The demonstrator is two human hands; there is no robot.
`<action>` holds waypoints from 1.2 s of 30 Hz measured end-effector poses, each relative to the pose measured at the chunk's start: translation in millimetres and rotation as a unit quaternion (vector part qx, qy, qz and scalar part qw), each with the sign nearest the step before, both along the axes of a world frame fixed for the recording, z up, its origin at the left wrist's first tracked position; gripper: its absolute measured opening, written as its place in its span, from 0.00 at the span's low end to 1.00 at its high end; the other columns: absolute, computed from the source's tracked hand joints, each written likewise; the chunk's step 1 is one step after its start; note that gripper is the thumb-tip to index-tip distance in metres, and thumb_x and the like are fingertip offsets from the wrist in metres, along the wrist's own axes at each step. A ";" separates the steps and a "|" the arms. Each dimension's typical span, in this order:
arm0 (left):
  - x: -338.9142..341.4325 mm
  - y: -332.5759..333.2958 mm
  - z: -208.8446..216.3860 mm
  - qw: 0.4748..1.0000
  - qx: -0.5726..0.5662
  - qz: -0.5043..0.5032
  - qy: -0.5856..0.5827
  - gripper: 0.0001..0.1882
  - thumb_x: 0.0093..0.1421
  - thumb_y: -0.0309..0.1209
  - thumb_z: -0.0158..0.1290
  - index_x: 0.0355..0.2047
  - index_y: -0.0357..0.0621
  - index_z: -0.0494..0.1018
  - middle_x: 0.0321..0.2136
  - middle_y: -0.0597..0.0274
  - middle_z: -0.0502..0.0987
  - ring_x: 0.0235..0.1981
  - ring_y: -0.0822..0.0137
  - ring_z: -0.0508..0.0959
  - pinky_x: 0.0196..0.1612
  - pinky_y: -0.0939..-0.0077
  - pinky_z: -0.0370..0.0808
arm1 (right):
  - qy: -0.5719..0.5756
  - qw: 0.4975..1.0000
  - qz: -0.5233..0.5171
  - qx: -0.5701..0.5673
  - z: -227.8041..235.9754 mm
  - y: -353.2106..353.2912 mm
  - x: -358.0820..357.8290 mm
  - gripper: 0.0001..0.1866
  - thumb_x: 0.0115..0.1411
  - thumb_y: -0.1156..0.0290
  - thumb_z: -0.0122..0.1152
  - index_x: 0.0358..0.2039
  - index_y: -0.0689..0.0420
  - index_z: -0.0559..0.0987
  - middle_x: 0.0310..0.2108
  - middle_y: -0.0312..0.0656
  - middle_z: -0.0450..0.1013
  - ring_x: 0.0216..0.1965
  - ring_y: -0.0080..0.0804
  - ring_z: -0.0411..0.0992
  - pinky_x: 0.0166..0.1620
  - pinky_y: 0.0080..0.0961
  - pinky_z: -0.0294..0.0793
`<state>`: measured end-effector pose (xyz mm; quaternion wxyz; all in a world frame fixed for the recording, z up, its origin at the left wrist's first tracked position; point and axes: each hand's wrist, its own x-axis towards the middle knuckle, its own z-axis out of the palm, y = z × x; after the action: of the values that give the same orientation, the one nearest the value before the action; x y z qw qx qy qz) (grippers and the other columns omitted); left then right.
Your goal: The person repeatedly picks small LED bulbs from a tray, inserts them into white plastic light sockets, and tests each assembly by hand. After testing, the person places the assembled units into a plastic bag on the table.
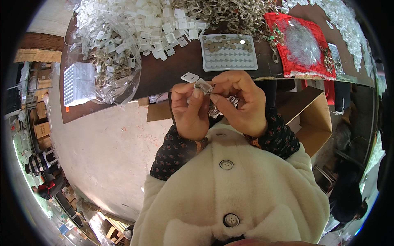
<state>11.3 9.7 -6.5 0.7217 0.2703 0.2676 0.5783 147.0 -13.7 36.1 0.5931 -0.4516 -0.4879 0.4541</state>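
Note:
In front of the table edge, my left hand point(189, 115) grips a small white plastic case point(204, 85) between thumb and fingers. Its flat lid point(190, 77) stands open on the far left side. My right hand point(244, 102) is closed in a pinch at the right end of the case, around a small part too hidden to make out. Silvery, wire-like strands point(215, 110) hang between the hands, partly covered by my right thumb and palm. Just beyond the hands, a white tray point(230, 64) with rows of round pockets holds several coin-shaped discs point(233, 46) in its far rows.
White plastic cases point(152, 28) lie heaped at far left, beside coiled wire bundles point(230, 14). A clear bag point(119, 88) of bundles and a dimpled tray point(78, 84) sit at the left. A red cloth point(279, 22) carries clear strands. An open cardboard box point(314, 119) stands below right.

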 end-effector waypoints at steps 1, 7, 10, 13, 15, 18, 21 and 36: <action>0.0 0.9 -0.8 1.000 0.008 -0.004 -0.007 0.06 0.68 0.28 0.53 0.43 0.49 0.70 0.37 0.64 0.79 0.32 0.75 0.76 0.32 0.81 0.72 | -0.022 1.000 -0.018 0.003 0.5 0.9 -1.1 0.15 0.58 0.86 0.60 0.46 0.62 0.73 0.35 0.38 0.78 0.34 0.20 0.77 0.38 0.18 0.78; 3.5 3.4 -2.6 0.998 0.051 0.028 0.018 0.07 0.67 0.25 0.53 0.44 0.48 0.69 0.37 0.61 0.79 0.34 0.72 0.77 0.39 0.77 0.75 | -0.169 0.981 -0.078 0.056 2.1 5.8 -4.4 0.16 0.58 0.87 0.61 0.45 0.62 0.70 0.32 0.37 0.76 0.33 0.15 0.74 0.35 0.15 0.74; 4.5 1.9 -0.6 0.994 0.088 0.044 0.054 0.07 0.67 0.24 0.53 0.43 0.47 0.68 0.39 0.59 0.78 0.36 0.70 0.78 0.42 0.76 0.76 | -0.165 0.981 -0.088 0.054 0.5 6.2 -6.8 0.14 0.58 0.86 0.61 0.42 0.61 0.70 0.31 0.36 0.76 0.32 0.14 0.74 0.34 0.14 0.74; 2.7 -0.3 2.2 0.999 0.032 0.012 0.000 0.05 0.68 0.27 0.52 0.43 0.48 0.68 0.39 0.59 0.78 0.38 0.69 0.77 0.44 0.74 0.75 | -0.110 0.991 -0.071 0.026 -2.8 5.2 -9.5 0.13 0.59 0.86 0.61 0.41 0.61 0.70 0.31 0.36 0.76 0.31 0.14 0.74 0.34 0.14 0.74; -0.4 -0.5 3.1 0.998 -0.021 -0.024 -0.050 0.04 0.70 0.30 0.50 0.43 0.48 0.68 0.40 0.59 0.78 0.40 0.68 0.77 0.46 0.72 0.76 | -0.091 0.994 -0.056 0.020 -4.8 3.9 -10.7 0.12 0.59 0.86 0.61 0.40 0.61 0.70 0.31 0.36 0.76 0.31 0.15 0.74 0.34 0.14 0.74; -3.3 0.9 1.0 0.995 -0.021 -0.062 -0.070 0.05 0.71 0.34 0.48 0.43 0.50 0.67 0.40 0.60 0.77 0.42 0.67 0.77 0.49 0.67 0.75 | -0.104 0.993 -0.042 0.038 -5.6 1.2 -12.1 0.12 0.59 0.86 0.61 0.40 0.62 0.70 0.32 0.37 0.76 0.32 0.15 0.75 0.35 0.15 0.75; -5.9 -1.3 -1.8 0.985 -0.067 -0.089 -0.129 0.06 0.70 0.31 0.49 0.46 0.53 0.68 0.44 0.56 0.79 0.44 0.65 0.78 0.47 0.67 0.77 | -0.120 0.990 -0.041 0.054 -3.8 -1.3 -12.8 0.12 0.58 0.86 0.61 0.42 0.62 0.72 0.34 0.38 0.77 0.33 0.16 0.76 0.36 0.16 0.76; -8.4 5.5 -5.3 0.988 -0.091 -0.084 -0.088 0.07 0.70 0.30 0.49 0.47 0.49 0.69 0.43 0.57 0.78 0.41 0.68 0.78 0.41 0.75 0.76 | -0.302 0.936 -0.085 0.159 -4.8 7.2 14.1 0.12 0.53 0.79 0.66 0.40 0.57 0.81 0.34 0.46 0.76 0.34 0.45 0.76 0.37 0.35 0.77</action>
<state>2.9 15.2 -11.7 0.8101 0.1729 0.2313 0.5103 161.2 -6.5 31.2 0.5181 -0.5073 -0.6697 0.1605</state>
